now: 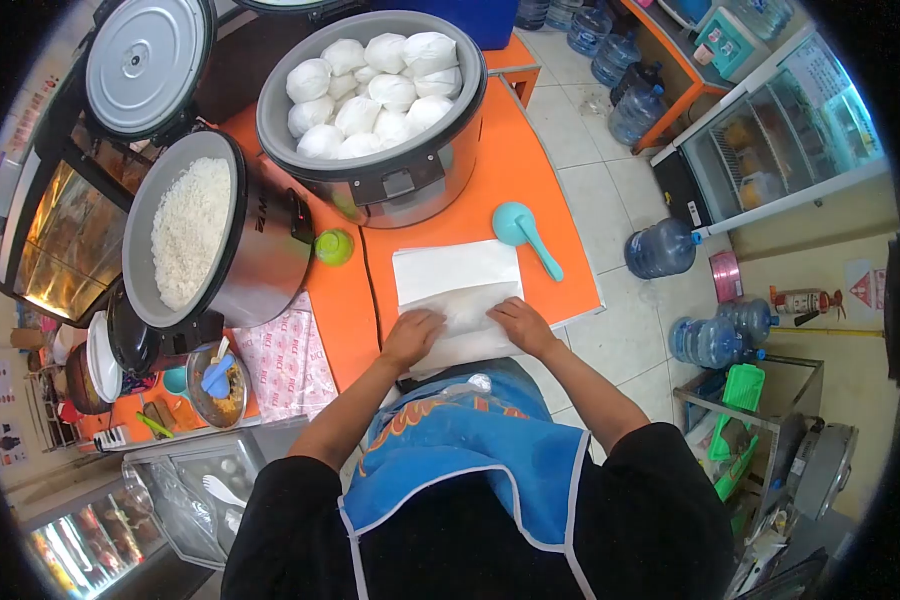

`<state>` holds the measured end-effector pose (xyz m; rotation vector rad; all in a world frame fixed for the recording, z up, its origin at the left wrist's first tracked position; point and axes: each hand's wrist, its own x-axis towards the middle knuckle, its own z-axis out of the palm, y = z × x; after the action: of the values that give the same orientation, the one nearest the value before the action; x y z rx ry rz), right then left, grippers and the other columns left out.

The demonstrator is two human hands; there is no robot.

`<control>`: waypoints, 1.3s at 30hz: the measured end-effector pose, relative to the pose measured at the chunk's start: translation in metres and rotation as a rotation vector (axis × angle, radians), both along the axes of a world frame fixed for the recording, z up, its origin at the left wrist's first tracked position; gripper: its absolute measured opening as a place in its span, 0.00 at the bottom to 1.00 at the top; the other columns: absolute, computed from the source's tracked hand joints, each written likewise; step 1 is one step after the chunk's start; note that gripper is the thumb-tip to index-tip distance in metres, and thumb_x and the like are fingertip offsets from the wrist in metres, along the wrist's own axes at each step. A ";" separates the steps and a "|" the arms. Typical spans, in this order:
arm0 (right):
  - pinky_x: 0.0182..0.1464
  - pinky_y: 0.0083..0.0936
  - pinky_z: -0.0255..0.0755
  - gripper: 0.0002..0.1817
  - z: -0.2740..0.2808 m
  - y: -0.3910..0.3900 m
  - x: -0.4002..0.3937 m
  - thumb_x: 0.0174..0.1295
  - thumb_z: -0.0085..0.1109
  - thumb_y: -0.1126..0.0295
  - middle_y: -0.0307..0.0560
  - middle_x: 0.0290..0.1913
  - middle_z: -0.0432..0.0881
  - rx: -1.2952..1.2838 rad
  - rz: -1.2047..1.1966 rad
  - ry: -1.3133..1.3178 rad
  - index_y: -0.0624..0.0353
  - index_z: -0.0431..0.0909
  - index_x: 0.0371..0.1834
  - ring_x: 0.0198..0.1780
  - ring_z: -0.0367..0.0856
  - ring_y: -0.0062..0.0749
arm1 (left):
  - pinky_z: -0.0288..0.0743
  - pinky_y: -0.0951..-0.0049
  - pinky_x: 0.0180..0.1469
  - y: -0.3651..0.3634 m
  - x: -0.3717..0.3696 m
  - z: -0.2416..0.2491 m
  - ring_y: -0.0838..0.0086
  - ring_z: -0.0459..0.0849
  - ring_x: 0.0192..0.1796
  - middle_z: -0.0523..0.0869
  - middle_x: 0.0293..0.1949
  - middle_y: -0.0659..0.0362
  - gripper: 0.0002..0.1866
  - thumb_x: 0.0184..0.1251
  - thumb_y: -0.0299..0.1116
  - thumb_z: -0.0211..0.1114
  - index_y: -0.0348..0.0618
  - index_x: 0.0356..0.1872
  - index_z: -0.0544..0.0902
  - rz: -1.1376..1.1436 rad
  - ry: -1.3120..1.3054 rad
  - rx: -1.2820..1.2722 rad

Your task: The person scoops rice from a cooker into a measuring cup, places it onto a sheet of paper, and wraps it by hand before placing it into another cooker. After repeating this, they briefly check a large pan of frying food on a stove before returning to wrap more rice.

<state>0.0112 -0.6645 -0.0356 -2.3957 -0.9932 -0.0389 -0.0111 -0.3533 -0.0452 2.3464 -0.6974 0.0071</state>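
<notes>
A stack of white paper sheets [455,265] lies near the front edge of the orange table. Over its lower part is a thinner, translucent-looking wrapping sheet [465,312], raised slightly in a fold. My left hand [413,338] grips the left side of this sheet with curled fingers. At its right side my right hand [523,325] does the same, fingertips on the paper. A turquoise rice scoop [515,226] rests beyond the stack, its handle pointing toward my right hand.
A large cooker pot [410,190] full of white wrapped bundles stands behind the paper. Left of it are an open rice cooker [260,240], a green cup [334,247] and pink-printed wrapping paper [288,365]. Water jugs [660,249] stand on the floor at right.
</notes>
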 end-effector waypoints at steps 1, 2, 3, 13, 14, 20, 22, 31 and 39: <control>0.60 0.35 0.78 0.21 -0.001 0.002 -0.003 0.58 0.64 0.75 0.49 0.55 0.84 0.033 -0.007 0.030 0.60 0.84 0.57 0.58 0.80 0.45 | 0.77 0.56 0.62 -0.001 -0.004 0.005 0.54 0.86 0.56 0.89 0.47 0.53 0.15 0.67 0.35 0.70 0.45 0.53 0.86 0.034 0.039 -0.013; 0.60 0.35 0.78 0.21 -0.001 0.002 -0.006 0.58 0.64 0.75 0.49 0.55 0.84 0.034 -0.004 0.023 0.60 0.84 0.57 0.58 0.80 0.45 | 0.79 0.56 0.60 -0.003 -0.007 0.009 0.54 0.86 0.57 0.89 0.48 0.51 0.19 0.66 0.34 0.71 0.44 0.57 0.84 0.068 0.078 -0.026; 0.61 0.36 0.77 0.22 0.004 0.005 -0.009 0.60 0.65 0.73 0.51 0.56 0.84 0.037 -0.035 0.044 0.60 0.81 0.60 0.59 0.80 0.46 | 0.79 0.56 0.60 -0.005 -0.010 0.007 0.54 0.86 0.57 0.89 0.48 0.51 0.19 0.66 0.34 0.71 0.44 0.57 0.84 0.071 0.072 -0.025; 0.56 0.44 0.79 0.30 0.003 0.030 0.014 0.60 0.66 0.74 0.56 0.48 0.84 -0.051 -0.272 0.389 0.60 0.77 0.69 0.53 0.82 0.55 | 0.82 0.49 0.51 -0.019 0.015 0.009 0.47 0.89 0.47 0.89 0.47 0.46 0.23 0.66 0.33 0.70 0.42 0.62 0.79 0.269 0.393 0.197; 0.55 0.45 0.79 0.27 -0.002 0.029 0.016 0.60 0.64 0.75 0.57 0.46 0.84 -0.039 -0.213 0.283 0.60 0.81 0.65 0.51 0.83 0.55 | 0.83 0.49 0.51 -0.019 0.015 0.005 0.48 0.89 0.47 0.89 0.46 0.46 0.21 0.65 0.33 0.70 0.41 0.59 0.82 0.192 0.275 0.295; 0.51 0.45 0.79 0.10 0.003 0.034 0.001 0.61 0.59 0.72 0.57 0.41 0.81 -0.070 -0.214 0.123 0.63 0.88 0.40 0.47 0.82 0.54 | 0.81 0.52 0.57 -0.022 0.000 0.009 0.50 0.86 0.53 0.87 0.45 0.49 0.18 0.66 0.33 0.68 0.45 0.56 0.87 0.248 0.350 0.249; 0.50 0.46 0.78 0.09 0.001 0.036 0.007 0.60 0.59 0.72 0.56 0.38 0.79 -0.034 -0.192 0.139 0.62 0.88 0.37 0.46 0.81 0.52 | 0.80 0.53 0.58 -0.021 -0.001 -0.006 0.51 0.85 0.55 0.87 0.46 0.49 0.17 0.64 0.33 0.68 0.45 0.53 0.88 0.241 0.299 0.228; 0.48 0.48 0.78 0.06 -0.024 0.062 0.065 0.56 0.65 0.68 0.58 0.31 0.85 -0.316 -0.066 0.131 0.58 0.84 0.26 0.40 0.85 0.53 | 0.75 0.49 0.60 -0.020 0.047 0.016 0.52 0.79 0.62 0.83 0.51 0.52 0.25 0.45 0.29 0.81 0.47 0.48 0.84 0.162 0.342 0.353; 0.45 0.47 0.73 0.06 0.003 0.068 0.035 0.56 0.65 0.71 0.57 0.36 0.81 -0.332 -0.285 -0.027 0.61 0.82 0.32 0.40 0.79 0.54 | 0.72 0.47 0.62 -0.019 0.041 0.019 0.51 0.79 0.64 0.83 0.55 0.53 0.33 0.48 0.24 0.79 0.52 0.58 0.77 0.066 0.359 0.210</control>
<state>0.0464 -0.5970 -0.0328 -2.8331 -0.7056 -0.0109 0.0302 -0.3725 -0.0259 2.4755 -0.4601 -0.4666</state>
